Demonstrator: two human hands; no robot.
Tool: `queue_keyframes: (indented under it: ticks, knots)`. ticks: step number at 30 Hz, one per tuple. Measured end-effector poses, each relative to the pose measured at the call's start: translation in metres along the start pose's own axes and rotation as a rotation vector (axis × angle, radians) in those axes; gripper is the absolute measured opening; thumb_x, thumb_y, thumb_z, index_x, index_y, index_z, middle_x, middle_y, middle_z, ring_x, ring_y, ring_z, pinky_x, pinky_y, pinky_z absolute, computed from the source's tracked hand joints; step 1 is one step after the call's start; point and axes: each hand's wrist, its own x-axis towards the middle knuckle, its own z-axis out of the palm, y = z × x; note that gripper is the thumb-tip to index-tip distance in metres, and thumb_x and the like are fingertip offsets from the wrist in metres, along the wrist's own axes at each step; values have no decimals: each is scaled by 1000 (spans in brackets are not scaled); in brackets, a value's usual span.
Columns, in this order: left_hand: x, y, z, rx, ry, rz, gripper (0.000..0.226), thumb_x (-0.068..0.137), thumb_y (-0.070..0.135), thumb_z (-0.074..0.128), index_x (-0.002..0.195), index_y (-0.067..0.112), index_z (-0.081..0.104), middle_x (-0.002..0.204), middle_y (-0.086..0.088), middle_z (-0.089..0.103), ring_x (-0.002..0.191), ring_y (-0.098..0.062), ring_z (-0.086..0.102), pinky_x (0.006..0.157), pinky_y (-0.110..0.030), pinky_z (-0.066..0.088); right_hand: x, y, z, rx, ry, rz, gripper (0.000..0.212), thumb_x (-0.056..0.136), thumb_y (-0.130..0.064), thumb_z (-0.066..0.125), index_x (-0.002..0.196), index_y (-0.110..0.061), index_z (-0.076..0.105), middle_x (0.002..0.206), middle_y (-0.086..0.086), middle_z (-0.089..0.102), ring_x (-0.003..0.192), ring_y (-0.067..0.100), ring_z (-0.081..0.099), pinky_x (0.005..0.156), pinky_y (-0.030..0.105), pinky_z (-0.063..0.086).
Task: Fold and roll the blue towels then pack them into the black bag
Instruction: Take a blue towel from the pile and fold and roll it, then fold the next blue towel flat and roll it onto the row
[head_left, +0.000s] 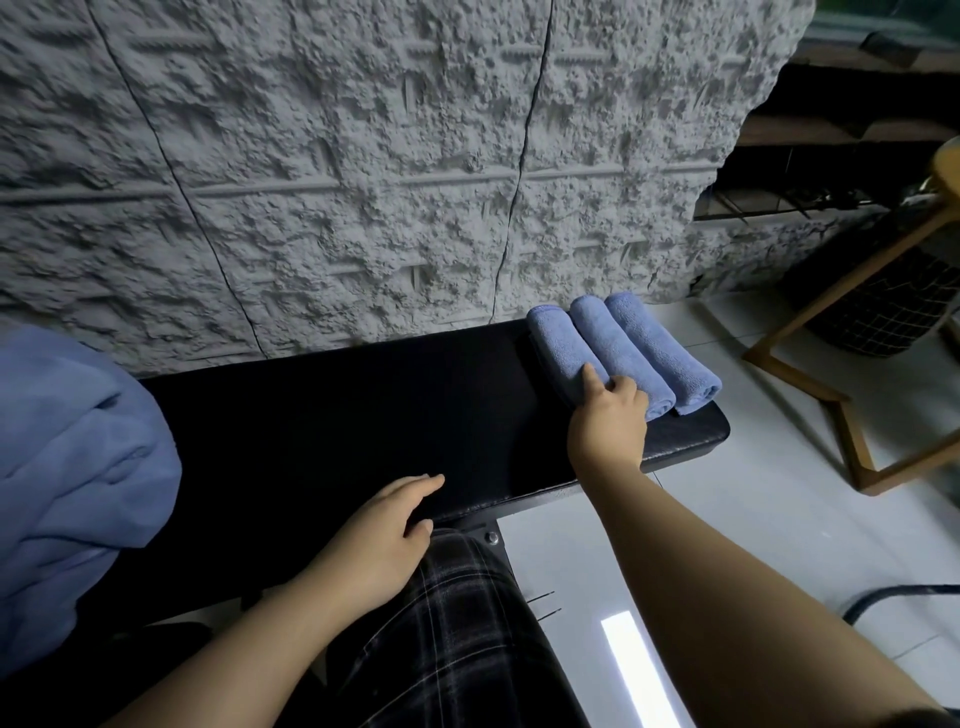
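Three rolls (623, 353) lie side by side at the right end of the worktop (363, 415), long axes running away from us and slightly leftward. Our right hand (608, 421) rests on the near end of the leftmost roll, forefinger out, other fingers curled on the cloth. Our left hand (384, 530) lies flat and slack on the near edge, holding nothing. The unfolded towels (78, 457) sit far left, nearer that hand. We see no bag.

A lived-in domestic room is suggested: a black padded bench (363, 415) is set against a rough grey textured wall panel (363, 156), pale glossy floor tiles (779, 493) are seen, and a light wooden stool frame (852, 415) stands beside a dark grid-patterned basket (883, 312).
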Motion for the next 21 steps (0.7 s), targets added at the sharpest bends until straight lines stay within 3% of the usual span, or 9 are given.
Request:
queue_keyframes:
  ticks: [6, 10, 13, 16, 19, 21]
  knots:
    - [-2, -5, -3, -17, 32, -2, 47, 97, 19, 45, 141, 33, 33, 148, 18, 25, 132, 4, 23, 103, -13, 17, -5, -8, 1, -167, 27, 3, 57, 89, -16, 42, 144, -12, 26, 138, 13, 33, 124, 32, 28, 108, 41, 18]
    - [-7, -9, -5, -47, 43, -10, 47, 97, 20, 45, 141, 34, 34, 148, 18, 26, 133, 1, 25, 105, -15, 20, -12, -16, -3, -152, -49, 30, 69, 88, -25, 45, 148, -15, 14, 155, 10, 11, 139, 30, 12, 115, 45, 7]
    - [-13, -11, -9, -57, 58, -6, 46, 97, 21, 45, 140, 34, 35, 147, 18, 27, 133, 2, 25, 106, -16, 21, -26, -27, -7, -83, -59, -9, 70, 89, -27, 46, 150, -18, 13, 157, 9, 8, 142, 29, 6, 115, 46, 5]
    - [-23, -16, -16, -52, 102, 11, 44, 96, 20, 47, 137, 33, 39, 144, 19, 30, 127, 6, 26, 103, -14, 23, -48, -46, -10, 57, -6, -122, 63, 87, -23, 50, 147, -19, 29, 153, 11, 23, 141, 31, 15, 114, 46, 9]
    - [-37, -24, -27, -44, 190, 41, 42, 94, 16, 51, 132, 32, 46, 140, 20, 33, 124, 5, 32, 100, -12, 27, -75, -67, -7, 245, 211, -347, 49, 78, -18, 49, 126, -15, 59, 133, 11, 53, 126, 29, 40, 104, 52, 32]
    - [-49, -31, -35, -4, 267, 67, 40, 93, 15, 53, 129, 32, 49, 135, 23, 34, 120, 6, 34, 95, -10, 27, -96, -80, -5, 336, 266, -454, 47, 76, -21, 43, 118, -15, 64, 124, 8, 60, 119, 24, 41, 97, 52, 41]
